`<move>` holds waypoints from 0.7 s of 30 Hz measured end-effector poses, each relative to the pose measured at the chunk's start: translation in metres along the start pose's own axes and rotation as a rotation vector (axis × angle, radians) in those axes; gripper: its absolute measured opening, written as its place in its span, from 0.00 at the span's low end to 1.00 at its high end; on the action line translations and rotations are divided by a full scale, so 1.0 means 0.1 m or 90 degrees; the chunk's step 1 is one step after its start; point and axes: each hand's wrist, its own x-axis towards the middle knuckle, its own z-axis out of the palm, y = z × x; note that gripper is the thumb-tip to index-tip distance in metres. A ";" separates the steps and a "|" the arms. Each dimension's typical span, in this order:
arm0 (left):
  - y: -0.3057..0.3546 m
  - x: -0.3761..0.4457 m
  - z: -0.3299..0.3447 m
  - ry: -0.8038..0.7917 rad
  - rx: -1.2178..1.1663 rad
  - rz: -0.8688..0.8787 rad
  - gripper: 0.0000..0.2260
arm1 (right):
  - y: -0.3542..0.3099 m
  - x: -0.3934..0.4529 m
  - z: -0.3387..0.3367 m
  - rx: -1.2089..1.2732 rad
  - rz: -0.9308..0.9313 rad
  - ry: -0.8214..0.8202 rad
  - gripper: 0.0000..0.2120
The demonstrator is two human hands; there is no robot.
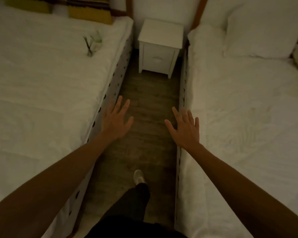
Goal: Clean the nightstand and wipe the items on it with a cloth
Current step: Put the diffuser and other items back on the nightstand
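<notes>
No writing is legible. A boxy white nightstand with a smooth top stands at twelve o'clock on the dark wood-plank floor, between two white-sheeted beds. The left hand and the right hand reach forward, fingers spread, holding nothing. A reed diffuser lies at ten o'clock on the left bed.

I can read no text, label, brand, number or sign anywhere in front of me. The nightstand shows only plain white faces (its drawer front bears a handle and no lettering), and whatever lies on the bedding to its left and right is too dim and blurred for me to make out any writing.
</notes>
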 end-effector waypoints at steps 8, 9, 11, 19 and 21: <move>-0.37 1.54 -0.31 -0.011 0.014 -0.038 0.33 | -0.56 1.78 -0.21 0.051 -0.052 -0.014 0.34; -0.40 1.68 -0.34 -0.014 0.010 -0.042 0.33 | -0.59 1.92 -0.23 0.053 -0.058 -0.017 0.33; -0.54 2.07 -0.39 -0.021 -0.003 -0.054 0.33 | -0.70 2.36 -0.25 0.054 -0.070 -0.028 0.33; -1.23 3.74 -0.40 -0.020 -0.039 -0.133 0.31 | -1.22 4.38 -0.12 0.074 -0.145 -0.098 0.32; -1.38 4.17 -0.46 -0.038 -0.058 -0.168 0.31 | -1.42 4.94 -0.12 0.097 -0.149 -0.131 0.32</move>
